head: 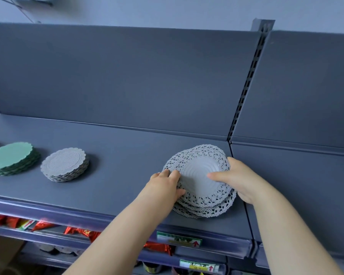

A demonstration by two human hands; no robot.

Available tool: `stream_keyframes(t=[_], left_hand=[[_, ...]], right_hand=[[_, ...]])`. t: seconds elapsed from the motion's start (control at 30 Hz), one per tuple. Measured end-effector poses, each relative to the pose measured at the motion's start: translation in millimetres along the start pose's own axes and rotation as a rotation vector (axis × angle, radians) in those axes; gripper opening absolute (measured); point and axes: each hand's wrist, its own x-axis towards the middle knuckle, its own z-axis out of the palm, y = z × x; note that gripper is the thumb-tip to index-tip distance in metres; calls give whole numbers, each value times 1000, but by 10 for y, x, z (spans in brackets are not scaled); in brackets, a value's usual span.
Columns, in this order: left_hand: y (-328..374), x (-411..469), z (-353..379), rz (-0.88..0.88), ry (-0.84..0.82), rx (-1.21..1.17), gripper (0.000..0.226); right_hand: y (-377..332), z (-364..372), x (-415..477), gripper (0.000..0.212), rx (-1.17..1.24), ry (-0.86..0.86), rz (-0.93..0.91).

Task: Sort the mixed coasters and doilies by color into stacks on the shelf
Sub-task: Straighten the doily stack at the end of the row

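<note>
A stack of white lace doilies (202, 187) lies on the grey shelf (115, 155), near its right end. My left hand (167, 184) grips the stack's left edge with curled fingers. On the right edge, my right hand (236, 178) holds the stack, its thumb lying across the top doily's smooth centre. Further left stand two other stacks: white scalloped coasters (65, 164) and green scalloped coasters (12, 157).
A slotted upright post (246, 84) splits the back panel just behind the doilies, and a seam divides the shelf there. Lower shelves hold red foil packets (81, 232) and price tags (179, 239). A dark object shows at the far left edge.
</note>
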Motion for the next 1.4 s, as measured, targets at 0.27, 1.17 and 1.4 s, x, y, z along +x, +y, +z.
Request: stream_keyframes(t=[0.27, 1.17, 1.4], left_hand=[[-4, 2, -13, 0, -1, 4, 41], [-35, -164, -238, 197, 429, -1230, 56], [-56, -235, -113, 155, 320, -1036, 79]], right_hand=[[60, 28, 29, 34, 84, 7, 0], [23, 174, -554, 48, 217, 234, -599], [92, 249, -569, 50, 52, 240, -618]])
